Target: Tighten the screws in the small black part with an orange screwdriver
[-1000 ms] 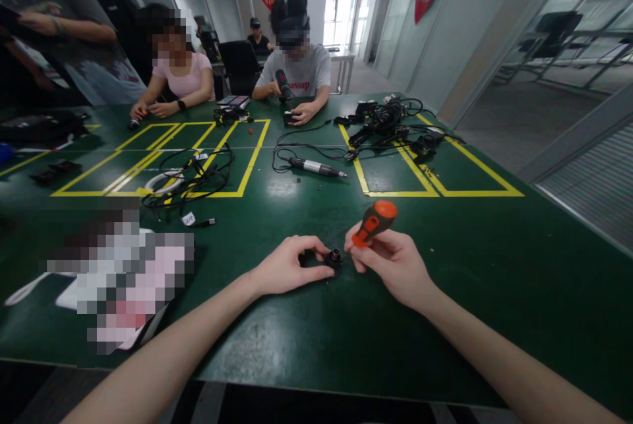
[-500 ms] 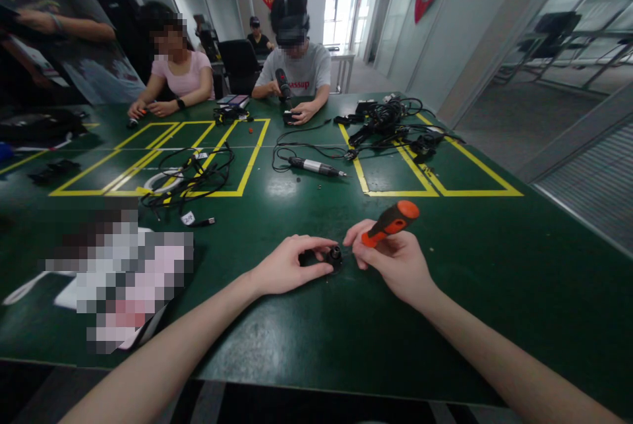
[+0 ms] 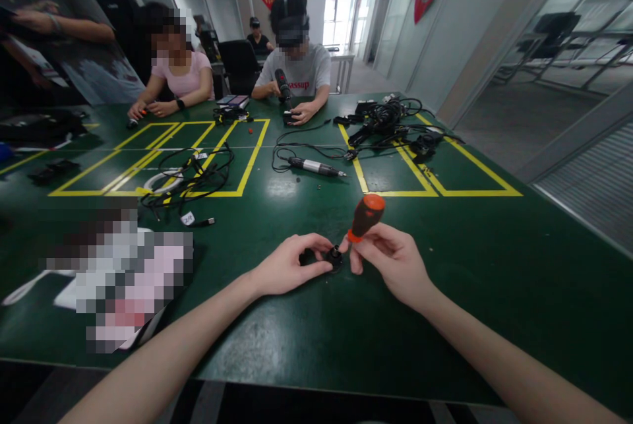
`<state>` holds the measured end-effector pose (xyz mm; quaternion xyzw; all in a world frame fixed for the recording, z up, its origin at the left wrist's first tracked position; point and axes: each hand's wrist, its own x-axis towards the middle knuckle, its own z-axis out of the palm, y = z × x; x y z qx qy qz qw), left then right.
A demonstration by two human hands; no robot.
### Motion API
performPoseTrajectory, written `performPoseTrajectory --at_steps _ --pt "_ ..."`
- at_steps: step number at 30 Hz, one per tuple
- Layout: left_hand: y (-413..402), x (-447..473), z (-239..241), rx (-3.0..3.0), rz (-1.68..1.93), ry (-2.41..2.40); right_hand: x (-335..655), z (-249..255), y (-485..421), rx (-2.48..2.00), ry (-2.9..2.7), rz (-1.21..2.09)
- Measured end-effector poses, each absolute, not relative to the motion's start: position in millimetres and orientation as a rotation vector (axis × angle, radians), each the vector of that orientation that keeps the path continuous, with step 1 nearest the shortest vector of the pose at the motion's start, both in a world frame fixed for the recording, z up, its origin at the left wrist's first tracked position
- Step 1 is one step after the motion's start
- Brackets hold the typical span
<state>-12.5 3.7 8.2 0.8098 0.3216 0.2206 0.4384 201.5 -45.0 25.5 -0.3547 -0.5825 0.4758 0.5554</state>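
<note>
My left hand (image 3: 291, 266) rests on the green table (image 3: 277, 338), its thumb and fingers closed around a small black round part (image 3: 335, 258). The part stands on the tabletop with a short raised piece at its middle. In my right hand (image 3: 390, 259) is a screwdriver (image 3: 366, 216) with a black and orange handle, gripped between thumb and fingers. Its handle leans up and slightly to the right, just right of the part. The fingers hide most of the shaft, and I cannot tell whether its tip touches the part.
Beyond my hands lies a pen-shaped electric tool (image 3: 316, 167) with a cord. Tangled black cables (image 3: 386, 124) sit at the back right, more cables (image 3: 198, 173) at the left. A blurred pink item (image 3: 153, 279) lies front left. Across the table a person (image 3: 297, 68) holds a power driver.
My right hand has turned the screwdriver more upright and brought it left, closer to the black part. My left hand stays in place.
</note>
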Motion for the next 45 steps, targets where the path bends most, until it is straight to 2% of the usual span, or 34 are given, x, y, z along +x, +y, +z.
performPoseTrajectory --at_steps 11,18,33,40,45 --pt "7.5 -13.2 1.5 2.026 0.56 0.808 202.7 24.9 -39.5 -0.916 -1.407 1.06" --pt "8.3 -13.8 -1.5 2.055 0.533 0.838 200.1 18.1 -40.1 -0.851 -1.425 1.133" --pt "5.8 -14.3 -6.8 2.383 0.534 0.832 201.5 20.4 -40.6 -0.979 -1.455 0.758" --pt "6.9 -15.4 -1.5 2.462 0.514 0.786 206.0 23.0 -39.3 -0.993 -1.48 0.839" --pt "10.7 -20.6 -1.6 2.395 0.528 0.76 202.6 20.5 -39.4 -0.857 -1.523 1.059"
